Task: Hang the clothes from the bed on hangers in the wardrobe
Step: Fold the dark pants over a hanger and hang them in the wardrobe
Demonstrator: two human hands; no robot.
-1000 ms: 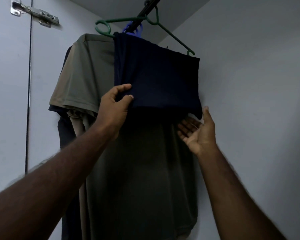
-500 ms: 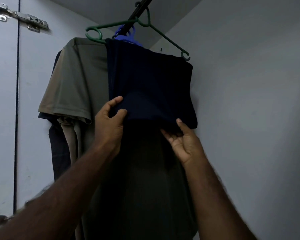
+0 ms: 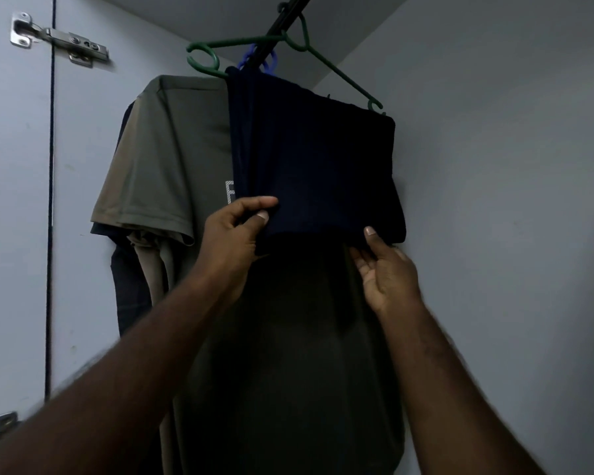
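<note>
Where the navy garment hangs: folded over the green hanger on the rail, in front of the olive T-shirt.
Left hand: I see thumb and forefinger pinching its lower left corner.
Right hand: thumb on the lower hem, fingers loosely curled beneath; probably a light pinch, but my feed is dim there.
Blue hanger: on the rail, behind the green one.
Hinge: upper left, on the door.
</note>
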